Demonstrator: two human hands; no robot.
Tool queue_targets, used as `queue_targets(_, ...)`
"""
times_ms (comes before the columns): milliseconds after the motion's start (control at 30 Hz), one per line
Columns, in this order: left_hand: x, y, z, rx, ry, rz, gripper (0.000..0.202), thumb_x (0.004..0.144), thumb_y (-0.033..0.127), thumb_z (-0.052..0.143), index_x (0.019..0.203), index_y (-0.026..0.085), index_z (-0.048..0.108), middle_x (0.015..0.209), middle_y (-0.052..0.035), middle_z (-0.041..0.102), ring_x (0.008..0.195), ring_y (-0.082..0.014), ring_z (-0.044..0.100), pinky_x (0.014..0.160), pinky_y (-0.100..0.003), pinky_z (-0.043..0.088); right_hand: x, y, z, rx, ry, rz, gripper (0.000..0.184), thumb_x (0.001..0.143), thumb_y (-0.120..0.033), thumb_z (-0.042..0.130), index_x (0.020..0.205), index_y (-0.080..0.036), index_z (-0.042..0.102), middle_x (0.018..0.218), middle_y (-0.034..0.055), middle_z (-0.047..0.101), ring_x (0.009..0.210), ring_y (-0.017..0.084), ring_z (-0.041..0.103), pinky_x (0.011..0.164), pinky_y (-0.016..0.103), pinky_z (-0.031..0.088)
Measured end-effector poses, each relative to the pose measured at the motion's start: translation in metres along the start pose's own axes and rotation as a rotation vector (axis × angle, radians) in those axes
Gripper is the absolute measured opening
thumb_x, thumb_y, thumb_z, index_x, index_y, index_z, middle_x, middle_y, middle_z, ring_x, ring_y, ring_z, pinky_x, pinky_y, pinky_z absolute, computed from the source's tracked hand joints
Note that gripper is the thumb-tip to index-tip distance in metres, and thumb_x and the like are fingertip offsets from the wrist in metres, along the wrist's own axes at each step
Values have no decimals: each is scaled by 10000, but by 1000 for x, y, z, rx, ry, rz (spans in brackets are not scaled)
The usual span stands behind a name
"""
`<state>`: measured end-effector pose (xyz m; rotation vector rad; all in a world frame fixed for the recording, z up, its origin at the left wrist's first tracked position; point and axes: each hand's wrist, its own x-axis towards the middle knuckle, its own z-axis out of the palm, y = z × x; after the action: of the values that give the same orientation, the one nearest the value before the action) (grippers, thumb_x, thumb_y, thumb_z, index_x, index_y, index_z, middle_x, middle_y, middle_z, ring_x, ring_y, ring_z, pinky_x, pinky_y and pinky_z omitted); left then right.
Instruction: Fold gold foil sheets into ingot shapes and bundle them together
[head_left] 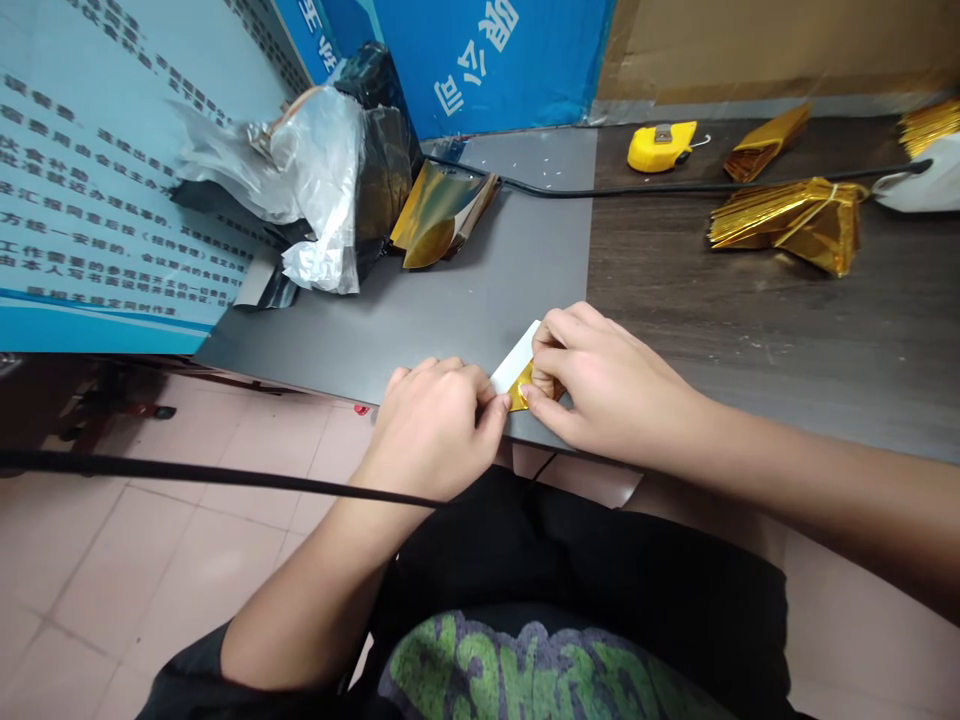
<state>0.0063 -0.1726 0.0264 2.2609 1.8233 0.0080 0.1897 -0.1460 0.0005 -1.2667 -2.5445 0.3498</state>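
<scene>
Between my two hands, close to the desk's front edge, lies a small piece of gold foil paper (pixel 517 395) with a white strip (pixel 516 358) along its upper side. My left hand (pixel 442 415) pinches its lower left corner between thumb and forefinger. The right side of the paper is gripped by my right hand (pixel 592 370), with curled fingers above and the thumb below. My fingers hide much of the sheet, so how far it is folded cannot be made out.
Gold and dark foil sheets (pixel 442 215) stand beside a plastic-wrapped bundle (pixel 322 170) at the back left. Toward the back right are a yellow tape measure (pixel 661 147), a folded gold piece (pixel 766 143), a tied gold foil bundle (pixel 791 225) and a black cable (pixel 622 191).
</scene>
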Motion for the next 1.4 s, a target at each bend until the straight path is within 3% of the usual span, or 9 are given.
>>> queue_targets(267,1,-2,-1,-12,0,0,264,913,378,572,720,213,642,807,-16,683,779,-201,603,722,-339,364,0,3,1,27,13,-24,171,920,-254,556,772,-170,552,900,100,569,892,247,460,753,389,395)
queue_targets(433,0,-3,0,-2,-5,40,267,941,380,534,747,215,611,783,-10,625,775,-186,553,747,-343,364,0,8,5,136,9,-97,99,938,-218,536,897,-170,612,1022,124,595,954,264,438,829,426,409)
queue_targets(533,-1,-5,1,-11,-11,56,256,957,380,508,785,232,626,819,-8,589,816,-187,525,809,-374,379,0,9,6,182,18,-146,163,958,-181,510,973,-179,673,1082,124,619,999,269,448,868,441,414)
queue_targets(800,-5,-9,9,-81,28,35,278,957,442,507,817,229,617,960,-29,541,927,-202,457,911,-451,382,-3,10,4,74,67,-230,244,967,-196,528,921,-212,766,1080,112,659,1024,269,509,827,410,450)
queue_targets(933,-9,-11,14,-132,61,-8,343,955,501,507,790,213,593,966,-27,537,936,-195,437,912,-434,368,-4,9,3,-34,46,-267,266,981,-189,484,944,-200,746,1091,120,651,1020,270,513,788,397,447)
queue_targets(1167,-16,-18,20,-202,109,-54,344,937,435,578,708,178,580,932,-19,529,928,-180,420,870,-373,315,-2,8,4,-22,10,-241,230,965,-199,483,883,-198,698,1119,125,613,1018,283,491,811,418,433)
queue_targets(1300,-19,-25,28,-250,194,-33,319,916,368,611,667,174,565,874,-6,539,894,-167,425,828,-337,280,-1,7,3,4,-3,-225,257,975,-205,455,871,-196,691,1117,125,602,1021,285,482,824,428,429)
queue_targets(1400,-22,-31,40,-305,385,50,308,910,260,571,633,156,487,785,8,513,805,-130,428,786,-320,282,-1,8,3,39,-17,-206,242,976,-209,471,876,-197,692,1111,119,596,1015,278,476,841,433,430)
